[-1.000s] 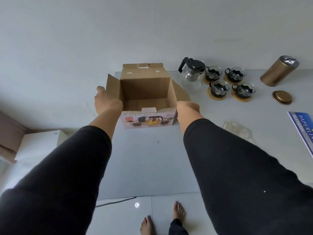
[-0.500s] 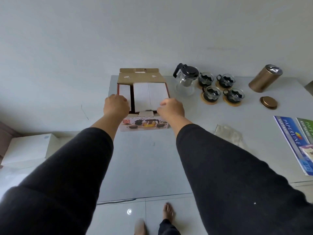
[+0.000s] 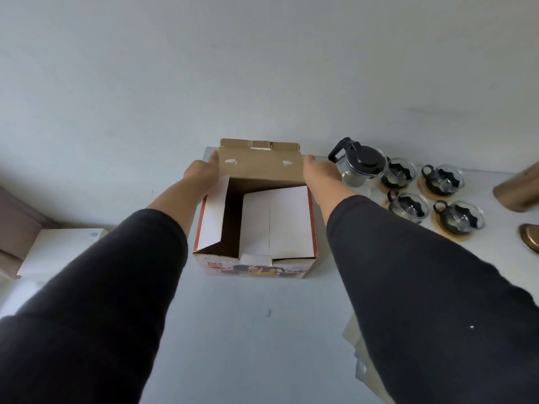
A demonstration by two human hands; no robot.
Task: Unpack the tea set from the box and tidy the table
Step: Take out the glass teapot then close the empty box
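The cardboard box [image 3: 255,217] stands on the white table [image 3: 248,330] with its two white side flaps folded partway in over a dark interior whose contents cannot be made out. The left hand [image 3: 202,172] and right hand [image 3: 319,173] each hold an end of the brown far flap [image 3: 259,169], fingers hidden behind it. Just right of the box stand the glass teapot [image 3: 360,164], black lid on, and four glass cups [image 3: 434,196] on round wooden coasters, each showing a dark insert inside.

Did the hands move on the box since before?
Yes. Both hands went from the box's near edge to its far flap, toward the wall.
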